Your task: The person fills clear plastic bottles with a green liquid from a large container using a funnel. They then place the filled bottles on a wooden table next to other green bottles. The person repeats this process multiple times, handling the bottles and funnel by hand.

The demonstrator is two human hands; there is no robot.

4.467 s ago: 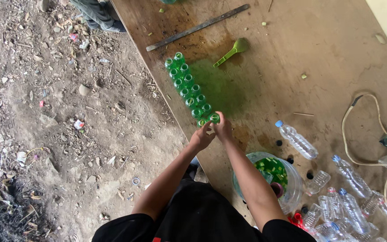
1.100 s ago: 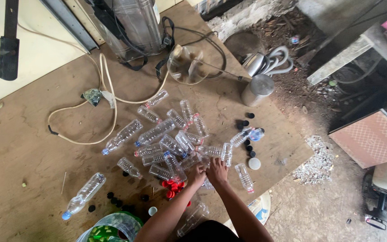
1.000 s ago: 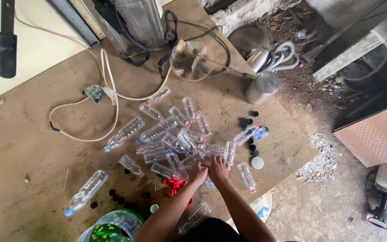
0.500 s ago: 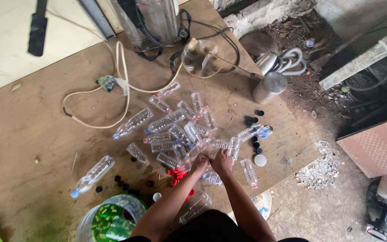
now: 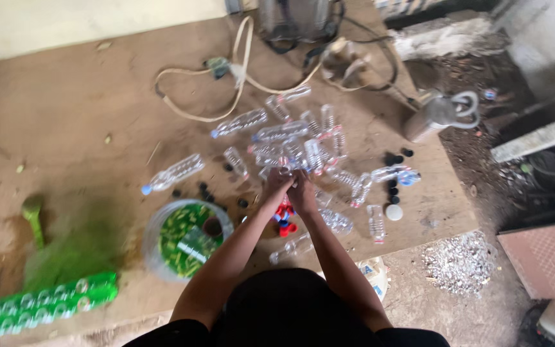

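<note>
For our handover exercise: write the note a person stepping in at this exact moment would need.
Left hand and right hand: together at the near edge of the heap of clear empty bottles, grip on a bottle there, hard to make out.
Done: row of green-filled bottles at far left.
Left: the heap; loose black caps; red caps beneath the wrists.
Bowl of green liquid beside the left forearm.

Clear glossy plastic bottles (image 5: 290,153) lie on a matt, worn wooden board (image 5: 72,122).
</note>
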